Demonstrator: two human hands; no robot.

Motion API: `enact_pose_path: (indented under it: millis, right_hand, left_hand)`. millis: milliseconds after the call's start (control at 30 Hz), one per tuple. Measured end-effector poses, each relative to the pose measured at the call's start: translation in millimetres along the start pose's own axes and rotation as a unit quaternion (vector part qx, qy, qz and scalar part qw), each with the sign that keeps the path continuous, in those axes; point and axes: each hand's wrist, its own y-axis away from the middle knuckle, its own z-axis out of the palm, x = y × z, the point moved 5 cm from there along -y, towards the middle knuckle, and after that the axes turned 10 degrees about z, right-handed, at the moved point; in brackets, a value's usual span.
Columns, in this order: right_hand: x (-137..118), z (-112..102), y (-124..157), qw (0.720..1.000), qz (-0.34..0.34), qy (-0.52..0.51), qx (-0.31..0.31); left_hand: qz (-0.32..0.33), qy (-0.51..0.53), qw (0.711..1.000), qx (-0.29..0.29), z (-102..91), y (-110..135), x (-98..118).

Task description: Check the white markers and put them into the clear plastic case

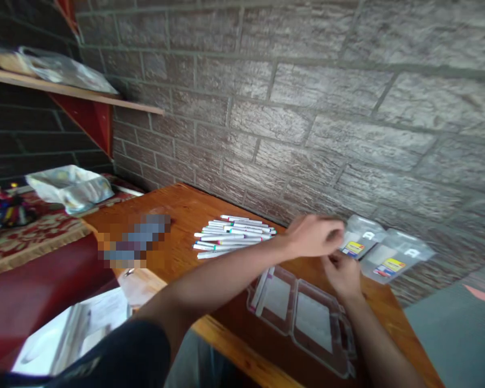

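Note:
My left hand (316, 235) is raised over the table near the wall, its fingers curled and somewhat blurred. Just below it, my right hand (345, 274) is closed, thumb and fingers drawn together. Whatever either hand pinches is hidden or too small to name. Beneath my hands lies an opened clear plastic case (292, 302), flat on the table, with a marker (262, 288) along its left side. Left of my hands is a loose pile of white markers (234, 236) with coloured ends. Two clear plastic boxes with yellow-and-blue labels (361, 237) (396, 257) stand beyond my right hand.
The wooden table (189, 199) stands against a brick wall (246, 108). A pixelated patch (139, 237) covers something on its left part. At far left are a plastic-lined basket (70, 186) and a shelf (73, 91) holding bags. A white open box (76, 328) sits lower left.

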Motion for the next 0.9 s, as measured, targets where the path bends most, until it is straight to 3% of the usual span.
enact_pose_path:
  millis: [67, 200, 300, 367, 533, 767, 900]
  right_hand:
    - [10.2, -4.7, -1.7, 0.999, 0.016, 0.0, 0.037]
    - [25.5, 5.9, -5.0, 0.998, 0.041, -0.019, 0.043]
    - [36.9, 18.3, -9.6, 0.997, 0.066, -0.034, 0.033]
    - [45.3, 25.4, -11.8, 0.995, 0.085, -0.039, 0.021]
    - [65.6, 33.2, -14.5, 0.991, 0.128, -0.039, 0.002]
    - [81.0, 32.5, -16.3, 0.986, 0.163, -0.021, 0.003]
    - [81.3, 31.5, -15.1, 0.986, 0.162, -0.026, -0.003]
  left_hand:
    - [-0.11, -0.028, 0.994, 0.002, -17.6, 17.7, -56.4]
    - [-0.198, -0.078, 0.977, 0.024, -67.0, 68.5, -147.1]
    - [-0.258, -0.107, 0.96, 0.019, -97.0, 110.3, -199.6]
    - [-0.284, -0.112, 0.952, -0.002, -106.3, 134.5, -224.7]
    - [-0.301, -0.067, 0.946, -0.097, -98.7, 169.7, -256.0]
    - [-0.298, -0.024, 0.93, -0.213, -83.1, 184.8, -265.1]
    - [-0.303, -0.036, 0.921, -0.243, -79.5, 191.2, -265.9]
